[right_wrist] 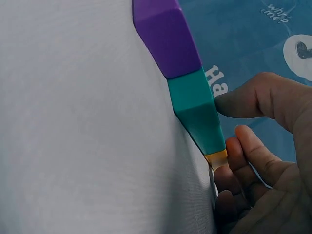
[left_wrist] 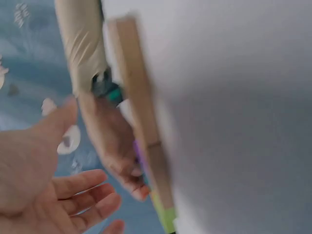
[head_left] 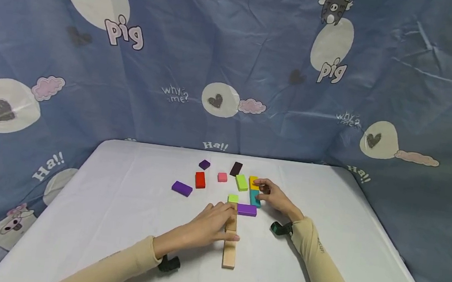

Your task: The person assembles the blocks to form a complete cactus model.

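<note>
Touching teal blk (right_wrist: 199, 113) w/ loose R hand (head_left: 276, 197); L hand (head_left: 211, 225) spread nr wood blks (head_left: 229, 255).

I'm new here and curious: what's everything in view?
Wooden blocks: two, tan, end to end, centre
Paired blocks: two, yellow and teal, right of centre
Other blocks: eight (three purple, two lime, one each red, pink, near-black), beside and beyond wood
Table: one, white, below
Backdrop: one, blue, behind
Wrist cameras: two, black, one per wrist
Sleeves: two, beige, on forearms
Left grip: one, bare, by wooden blocks
Right grip: one, bare, at paired blocks
</note>
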`<control>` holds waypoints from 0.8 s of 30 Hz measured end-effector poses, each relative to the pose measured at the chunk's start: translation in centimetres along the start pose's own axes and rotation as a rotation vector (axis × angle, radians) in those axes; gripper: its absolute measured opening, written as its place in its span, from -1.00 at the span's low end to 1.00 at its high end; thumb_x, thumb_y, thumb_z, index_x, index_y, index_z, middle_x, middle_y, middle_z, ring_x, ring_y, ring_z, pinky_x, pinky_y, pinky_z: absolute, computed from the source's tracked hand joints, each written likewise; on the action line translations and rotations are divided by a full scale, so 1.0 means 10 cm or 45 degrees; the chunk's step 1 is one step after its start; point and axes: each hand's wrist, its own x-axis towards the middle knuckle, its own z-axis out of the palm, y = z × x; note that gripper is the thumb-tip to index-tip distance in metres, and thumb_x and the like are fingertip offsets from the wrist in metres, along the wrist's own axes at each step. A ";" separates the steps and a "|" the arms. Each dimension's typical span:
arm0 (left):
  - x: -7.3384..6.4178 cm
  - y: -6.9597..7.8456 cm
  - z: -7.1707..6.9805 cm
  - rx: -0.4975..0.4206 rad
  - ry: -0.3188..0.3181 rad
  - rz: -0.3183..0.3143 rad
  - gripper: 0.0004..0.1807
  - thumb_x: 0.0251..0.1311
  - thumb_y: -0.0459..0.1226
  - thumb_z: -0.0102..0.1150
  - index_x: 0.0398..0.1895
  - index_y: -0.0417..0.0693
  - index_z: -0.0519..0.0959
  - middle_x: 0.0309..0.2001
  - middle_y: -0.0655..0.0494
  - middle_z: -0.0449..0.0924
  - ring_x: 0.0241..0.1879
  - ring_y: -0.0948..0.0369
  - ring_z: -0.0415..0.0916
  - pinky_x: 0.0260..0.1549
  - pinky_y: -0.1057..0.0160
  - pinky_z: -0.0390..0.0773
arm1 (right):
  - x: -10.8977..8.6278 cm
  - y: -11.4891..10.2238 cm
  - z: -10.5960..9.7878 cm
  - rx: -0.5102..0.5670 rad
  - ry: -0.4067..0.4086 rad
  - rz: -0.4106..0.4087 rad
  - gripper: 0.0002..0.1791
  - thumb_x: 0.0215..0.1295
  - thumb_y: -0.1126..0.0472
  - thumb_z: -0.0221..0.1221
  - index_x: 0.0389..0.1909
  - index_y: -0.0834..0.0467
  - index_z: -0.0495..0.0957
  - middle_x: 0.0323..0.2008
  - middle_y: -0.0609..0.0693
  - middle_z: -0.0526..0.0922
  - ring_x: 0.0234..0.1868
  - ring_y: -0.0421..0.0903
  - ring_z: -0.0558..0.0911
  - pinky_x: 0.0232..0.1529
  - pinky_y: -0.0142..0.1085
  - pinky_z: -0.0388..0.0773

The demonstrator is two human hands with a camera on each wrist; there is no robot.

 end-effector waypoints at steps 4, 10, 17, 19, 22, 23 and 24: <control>0.26 -0.07 -0.16 -0.055 0.194 -0.034 -0.51 0.24 -0.03 0.20 0.13 -0.11 0.50 0.14 0.08 0.49 0.15 0.13 0.40 0.01 0.08 0.35 | 0.00 0.00 0.00 -0.012 -0.012 0.015 -0.44 0.18 0.29 0.26 0.22 0.22 0.38 0.19 0.21 0.48 0.07 0.05 0.42 0.09 -0.20 0.34; 0.78 -0.34 -0.27 -0.106 0.286 -0.182 -0.64 0.28 -0.23 0.14 0.11 -0.15 0.52 0.10 0.01 0.53 0.17 0.06 0.39 0.09 -0.03 0.30 | -0.01 -0.01 0.00 -0.003 -0.009 0.032 -0.44 0.18 0.31 0.24 0.23 0.21 0.36 0.21 0.19 0.46 0.09 0.06 0.41 0.13 -0.15 0.32; 1.17 -0.65 -0.19 -0.064 0.207 -0.294 -0.59 0.21 -0.18 0.21 0.11 -0.13 0.56 0.08 0.03 0.55 0.13 0.07 0.38 0.10 -0.01 0.25 | 0.01 -0.02 0.01 0.025 -0.019 0.003 -0.42 0.15 0.35 0.24 0.22 0.25 0.35 0.21 0.22 0.44 0.08 0.06 0.40 0.09 -0.22 0.31; 1.22 -0.68 -0.17 -0.075 0.165 -0.312 -0.55 0.20 -0.14 0.23 0.12 -0.14 0.55 0.08 0.02 0.55 0.13 0.07 0.37 0.12 -0.01 0.22 | 0.01 -0.02 0.02 0.032 -0.020 -0.003 -0.43 0.15 0.37 0.23 0.22 0.25 0.35 0.21 0.23 0.45 0.07 0.04 0.39 0.06 -0.26 0.32; 1.29 -0.70 -0.14 -0.065 0.112 -0.321 -0.50 0.17 -0.09 0.27 0.13 -0.15 0.55 0.08 0.01 0.55 0.13 0.06 0.36 0.13 -0.02 0.19 | 0.01 -0.01 0.02 0.037 -0.017 -0.004 -0.43 0.15 0.39 0.22 0.22 0.24 0.35 0.20 0.21 0.45 0.06 0.01 0.39 0.06 -0.27 0.32; 1.31 -0.70 -0.13 -0.059 0.101 -0.324 -0.48 0.15 -0.07 0.28 0.13 -0.15 0.54 0.08 0.01 0.55 0.13 0.06 0.36 0.13 -0.02 0.19 | 0.01 -0.01 0.02 0.036 -0.015 -0.004 -0.43 0.15 0.39 0.22 0.22 0.24 0.35 0.20 0.22 0.44 0.06 0.02 0.39 0.06 -0.26 0.31; 1.32 -0.70 -0.12 -0.047 0.091 -0.325 -0.46 0.14 -0.05 0.30 0.13 -0.15 0.54 0.08 0.00 0.55 0.13 0.05 0.36 0.13 -0.02 0.19 | 0.01 -0.01 0.02 0.034 -0.014 -0.005 -0.43 0.15 0.39 0.21 0.22 0.24 0.35 0.20 0.22 0.44 0.06 0.02 0.38 0.06 -0.25 0.31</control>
